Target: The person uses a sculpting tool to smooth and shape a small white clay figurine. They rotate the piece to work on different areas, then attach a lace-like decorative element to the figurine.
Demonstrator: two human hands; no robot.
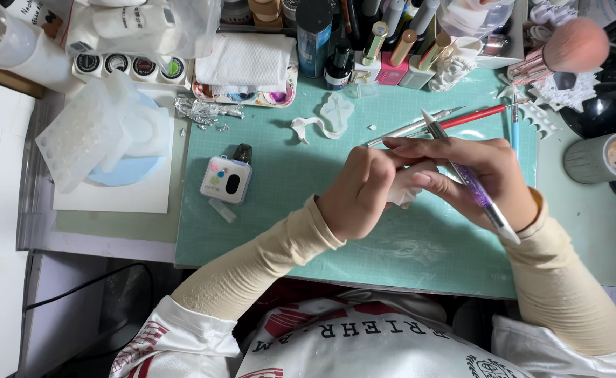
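Observation:
My left hand point(359, 192) and my right hand point(486, 175) meet over the green cutting mat point(280, 210), both gripping a small white piece of clay-like material point(409, 187) between them. My right hand also holds a slim craft tool point(472, 183) with a purple glitter grip and a white tip, lying across the fingers. The white piece is mostly hidden by my fingers. Both forearms wear cream sleeves.
On the mat lie white scraps point(325, 119), a red pencil point(472, 115), a silver tool point(409, 129) and a small white device with coloured dots point(226, 179). A clear silicone mould point(87, 133) sits at left. Bottles and brushes point(364, 42) crowd the back; a cup point(605, 157) stands at right.

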